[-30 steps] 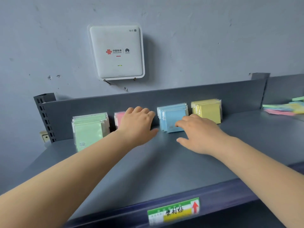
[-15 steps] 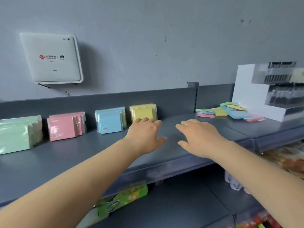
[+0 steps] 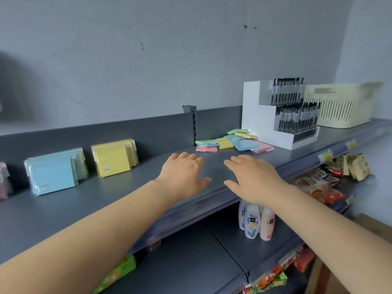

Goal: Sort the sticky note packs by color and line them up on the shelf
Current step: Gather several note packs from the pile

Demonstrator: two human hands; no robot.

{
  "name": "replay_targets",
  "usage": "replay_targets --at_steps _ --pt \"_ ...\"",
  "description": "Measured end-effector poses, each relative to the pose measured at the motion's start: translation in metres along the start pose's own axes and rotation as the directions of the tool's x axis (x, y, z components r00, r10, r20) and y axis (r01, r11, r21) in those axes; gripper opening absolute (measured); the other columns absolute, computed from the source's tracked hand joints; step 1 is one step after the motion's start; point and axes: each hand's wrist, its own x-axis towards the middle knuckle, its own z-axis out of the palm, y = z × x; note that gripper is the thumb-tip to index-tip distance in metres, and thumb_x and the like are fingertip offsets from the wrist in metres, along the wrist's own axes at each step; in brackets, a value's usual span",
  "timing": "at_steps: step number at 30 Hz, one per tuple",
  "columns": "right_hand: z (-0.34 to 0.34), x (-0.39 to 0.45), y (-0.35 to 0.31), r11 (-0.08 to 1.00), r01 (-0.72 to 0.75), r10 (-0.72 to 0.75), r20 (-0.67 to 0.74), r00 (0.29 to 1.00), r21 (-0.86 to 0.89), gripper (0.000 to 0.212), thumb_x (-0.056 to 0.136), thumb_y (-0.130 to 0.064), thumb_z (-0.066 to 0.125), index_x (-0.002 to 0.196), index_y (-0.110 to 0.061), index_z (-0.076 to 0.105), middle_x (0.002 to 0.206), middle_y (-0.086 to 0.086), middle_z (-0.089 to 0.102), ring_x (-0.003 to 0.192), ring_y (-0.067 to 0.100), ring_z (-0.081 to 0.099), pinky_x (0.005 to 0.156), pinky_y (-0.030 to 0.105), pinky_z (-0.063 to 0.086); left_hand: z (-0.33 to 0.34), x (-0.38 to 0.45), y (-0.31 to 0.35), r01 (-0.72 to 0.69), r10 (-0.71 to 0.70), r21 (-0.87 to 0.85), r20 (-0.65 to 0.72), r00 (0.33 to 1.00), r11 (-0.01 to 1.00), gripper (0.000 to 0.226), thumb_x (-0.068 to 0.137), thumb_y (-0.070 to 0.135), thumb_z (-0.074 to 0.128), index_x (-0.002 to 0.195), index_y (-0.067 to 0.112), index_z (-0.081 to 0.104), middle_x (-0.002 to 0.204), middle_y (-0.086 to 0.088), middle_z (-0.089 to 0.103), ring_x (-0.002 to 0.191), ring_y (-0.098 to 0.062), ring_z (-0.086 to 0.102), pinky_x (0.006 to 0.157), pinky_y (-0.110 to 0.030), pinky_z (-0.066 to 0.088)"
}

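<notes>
Up on the grey shelf, both hands hover palm down with fingers spread wide and nothing in them. The left hand and the right hand sit side by side, apart from each other, near the shelf's front edge.

At ten o'clock from the left hand, a row of yellow packs stands upright, leaning against the shelf's back wall. Just beside it, toward nine o'clock, stands a row of blue packs, with a greenish pack showing behind its right end. At the far nine o'clock edge of the view a sliver of pink packs is cut off by the frame.

At twelve o'clock from the hands lies a loose pile of packs, flat and overlapping: green, pink, yellow and blue mixed together, touching one another. It rests just beside a white tiered display stand, which holds two stepped rows of black pens standing upright in clear fronted trays. At two o'clock, just beside the stand, sits a cream slotted basket; its contents cannot be seen from this angle.

On the lower shelf, below the right wrist, a few pastel bottles stand clustered together. Snack packets fill the lower tier toward three o'clock.
</notes>
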Motion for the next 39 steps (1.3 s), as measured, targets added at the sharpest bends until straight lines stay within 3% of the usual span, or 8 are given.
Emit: replay_targets --at_steps 14,26,32,35,39 --pt "0.040 0.063 0.102 0.976 -0.216 0.215 0.058 0.975 0.022 0.052 0.095 -0.048 0.036 0.138 -0.019 0.036 0.142 0.000 0.041 0.132 0.022 0.036 0.102 0.038 0.039 0.041 0.150 0.029 -0.193 0.193 -0.028 -0.007 0.981 0.981 0.054 0.091 0.053 0.039 0.132 0.017 0.043 0.132 0.002 0.050 0.125 -0.021 0.043 0.107 -0.035 0.027" --pt "0.079 0.119 0.171 0.884 -0.424 0.407 0.120 0.905 0.198 0.050 0.094 -0.044 0.041 0.137 -0.019 0.039 0.139 0.001 0.046 0.125 0.023 0.044 0.097 0.039 0.043 0.079 0.247 0.040 -0.268 0.266 -0.143 -0.035 0.963 0.953 0.050 0.095 0.046 0.034 0.137 0.019 0.040 0.137 0.002 0.048 0.127 -0.021 0.042 0.105 -0.034 0.030" --pt "0.096 0.151 0.201 0.848 -0.491 0.470 0.146 0.871 0.201 0.028 0.096 -0.036 0.038 0.102 -0.012 0.052 0.104 0.007 0.058 0.094 0.026 0.052 0.069 0.033 0.042 0.095 0.282 0.044 -0.237 0.243 -0.222 0.002 0.970 0.946 0.044 0.099 0.033 0.032 0.141 0.021 0.035 0.142 0.000 0.044 0.131 -0.021 0.037 0.106 -0.034 0.026" --pt "0.102 0.163 0.209 0.845 -0.512 0.486 0.176 0.856 0.155 0.031 0.095 -0.039 0.039 0.078 -0.013 0.044 0.091 0.006 0.050 0.087 0.025 0.049 0.069 0.032 0.040 0.101 0.293 0.047 -0.237 0.257 -0.245 0.054 0.965 0.940 0.045 0.099 0.038 0.031 0.140 0.021 0.037 0.140 0.000 0.047 0.129 -0.021 0.039 0.104 -0.036 0.027" --pt "0.111 0.173 0.218 0.824 -0.547 0.503 0.256 0.826 0.147 0.033 0.093 -0.045 0.038 0.084 -0.014 0.047 0.095 0.006 0.037 0.085 0.023 0.043 0.073 0.031 0.038 0.109 0.304 0.046 -0.253 0.274 -0.211 0.073 0.959 0.944 0.048 0.096 0.048 0.030 0.133 0.019 0.042 0.126 -0.003 0.055 0.121 -0.021 0.041 0.099 -0.034 0.029"
